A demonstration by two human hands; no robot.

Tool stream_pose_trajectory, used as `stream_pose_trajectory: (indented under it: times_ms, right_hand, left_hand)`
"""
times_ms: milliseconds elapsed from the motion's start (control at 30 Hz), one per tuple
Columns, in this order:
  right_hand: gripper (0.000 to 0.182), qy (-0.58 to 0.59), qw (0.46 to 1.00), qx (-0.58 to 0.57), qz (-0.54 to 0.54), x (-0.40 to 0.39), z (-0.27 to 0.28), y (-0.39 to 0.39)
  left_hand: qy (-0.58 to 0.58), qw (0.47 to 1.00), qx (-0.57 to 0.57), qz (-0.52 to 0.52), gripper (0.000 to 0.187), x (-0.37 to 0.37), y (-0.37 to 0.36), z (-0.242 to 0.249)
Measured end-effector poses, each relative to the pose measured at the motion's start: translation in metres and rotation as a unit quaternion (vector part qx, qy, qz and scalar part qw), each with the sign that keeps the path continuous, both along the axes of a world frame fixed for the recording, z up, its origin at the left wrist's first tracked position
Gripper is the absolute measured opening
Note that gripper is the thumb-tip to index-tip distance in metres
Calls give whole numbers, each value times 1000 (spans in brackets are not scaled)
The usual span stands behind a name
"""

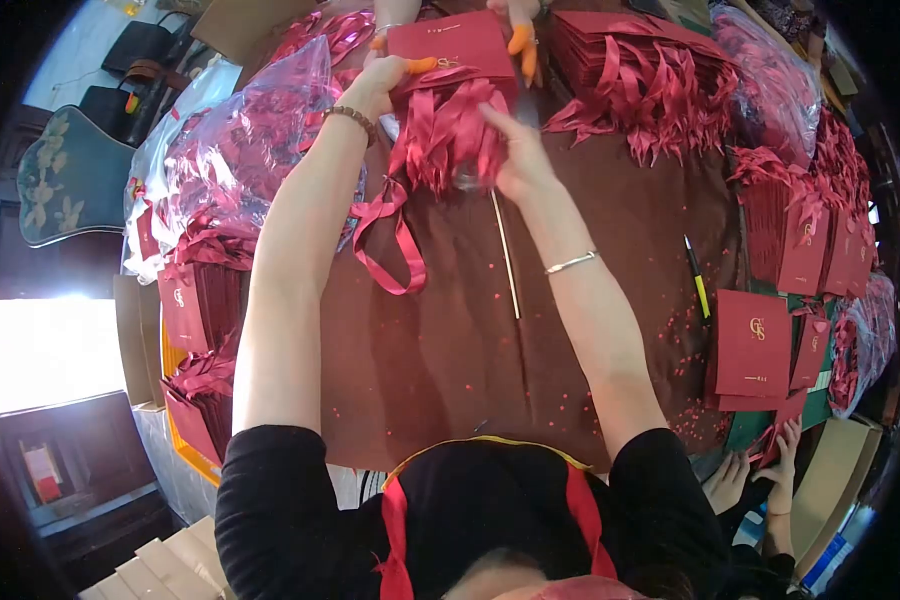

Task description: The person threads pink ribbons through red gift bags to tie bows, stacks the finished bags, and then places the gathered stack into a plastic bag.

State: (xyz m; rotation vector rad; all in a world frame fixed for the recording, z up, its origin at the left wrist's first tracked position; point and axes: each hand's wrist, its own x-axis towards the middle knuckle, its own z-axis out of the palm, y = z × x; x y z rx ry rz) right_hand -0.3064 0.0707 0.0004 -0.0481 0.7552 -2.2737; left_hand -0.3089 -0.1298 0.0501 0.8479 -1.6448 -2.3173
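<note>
Near the far side of the table, a stack of dark red paper bags [450, 42] lies with its red ribbon handles [455, 130] hanging toward me. My left hand [373, 85] grips the near left corner of the stack, its thumb in an orange finger cover resting on top. Beside the ribbons on their right is my right hand [520, 155], one digit stretched against them. Motion blurs that hand and its other fingers are hidden. Across the table, another person's hand [523, 45] with orange finger covers is at the stack's far right edge.
A loose ribbon [395, 250], a thin stick [507, 255] and a yellow-black pen [696, 280] lie on the brown cloth [440, 370]. More bag stacks [640, 60] stand at back right, right and left. Plastic-wrapped ribbons [240, 150] bulge at left. A co-worker's hands [760, 475] handle bags at lower right.
</note>
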Motion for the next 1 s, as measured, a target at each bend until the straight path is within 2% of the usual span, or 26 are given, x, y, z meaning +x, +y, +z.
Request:
stream_pose_trajectory:
  times_ms: [67,200,233,300,367,433,500,567,600,633,833,867,900,933,967,1000]
  right_hand:
    - [30,-82,997,-10,-4,0,17,22]
    - [41,-73,996,19,-37,6,39,23]
    - [44,-52,997,-44,-22,4,32,17]
    - [44,-47,997,-52,-36,9,37,14]
    - [44,-29,996,-63,-60,13,36,11]
    - [44,-32,996,-70,-53,11,32,9]
    - [43,-32,996,-75,-44,8,30,8]
    - [41,-36,997,-61,-39,6,28,8]
    - [39,-8,996,-61,-57,7,30,8]
    - [39,-13,997,-54,-57,8,33,10]
    - [37,-9,999,-12,-36,-4,36,17]
    - [38,5,1000,-20,-3,-10,30,17]
    - [39,18,999,-29,29,-17,21,16]
    - [44,47,997,-12,57,-27,8,14]
    - [49,51,996,74,9,-12,30,19]
    - [54,56,985,159,-41,3,55,22]
  left_hand:
    - [-13,1000,6,-10,21,-1,-2,1]
    - [-29,999,0,-15,24,7,7,4]
    - [-28,999,-2,-15,24,6,4,4]
    - [-57,997,34,-37,22,4,-2,6]
    - [-37,997,43,-60,24,6,4,5]
    - [-75,995,-73,3,28,5,12,11]
    - [-64,996,-65,-6,35,-4,-7,-7]
    - [-88,972,-216,-10,30,-11,-23,-23]
    - [-94,983,-157,-31,24,3,0,-1]
    - [-91,983,-155,-27,24,8,10,5]
    - [-120,939,-323,19,14,23,27,14]
    - [-88,963,-255,13,22,14,8,-10]
    - [-60,981,-184,8,30,14,4,-14]
    - [-34,987,-143,68,36,9,9,-23]
    - [-46,986,-162,9,54,3,-8,-37]
    - [-40,986,-159,10,54,2,-8,-37]
